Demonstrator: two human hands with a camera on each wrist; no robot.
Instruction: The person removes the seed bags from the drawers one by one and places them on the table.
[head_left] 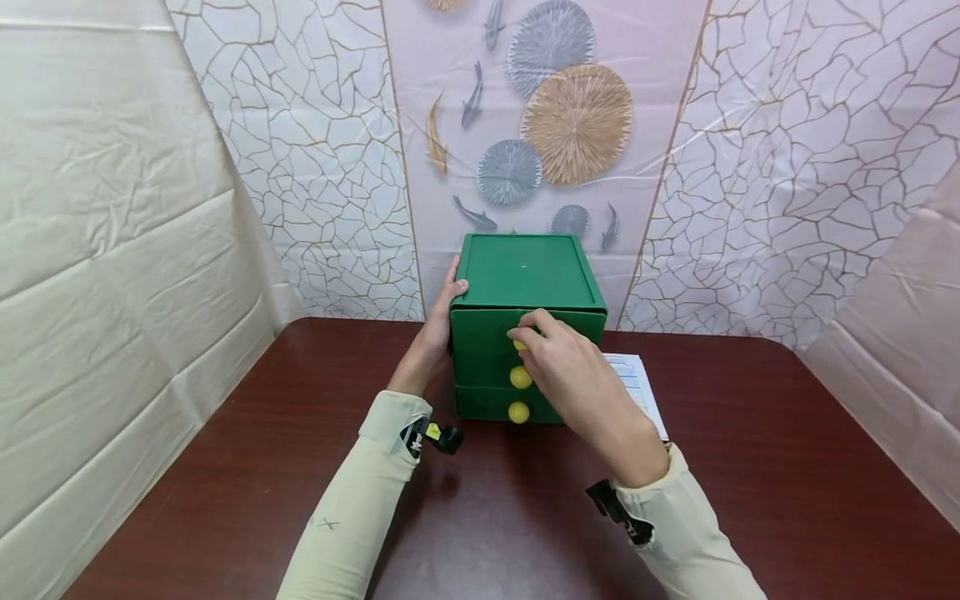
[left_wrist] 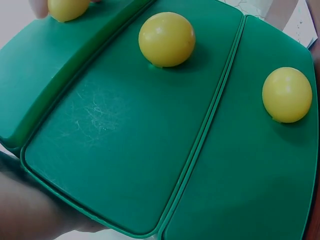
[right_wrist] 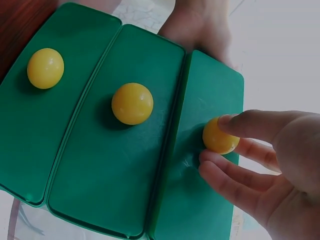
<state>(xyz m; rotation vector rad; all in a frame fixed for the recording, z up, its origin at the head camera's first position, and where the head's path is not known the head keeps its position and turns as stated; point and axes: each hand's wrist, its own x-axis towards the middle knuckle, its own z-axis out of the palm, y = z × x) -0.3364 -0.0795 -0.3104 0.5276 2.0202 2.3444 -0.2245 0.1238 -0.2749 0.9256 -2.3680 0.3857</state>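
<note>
A green three-drawer box (head_left: 528, 268) stands on the table, a round yellow knob on each drawer front. My right hand (head_left: 573, 375) pinches the top drawer's knob (right_wrist: 218, 138) between thumb and fingers. That top drawer (left_wrist: 45, 60) sticks out slightly past the middle one. My left hand (head_left: 441, 321) lies along the box's left side, with its thumb at the top edge; its other fingers are largely hidden behind the box. Flush with each other sit the middle drawer (left_wrist: 110, 145) and the bottom drawer (left_wrist: 240, 165), and neither of their knobs is touched.
Beside the box on the right lies a printed white sheet (head_left: 636, 385), partly covered by my right arm. The dark red-brown table (head_left: 300, 467) reaches back to a patterned cloth wall (head_left: 337, 167). Plain cloth (head_left: 112, 292) hangs on the left.
</note>
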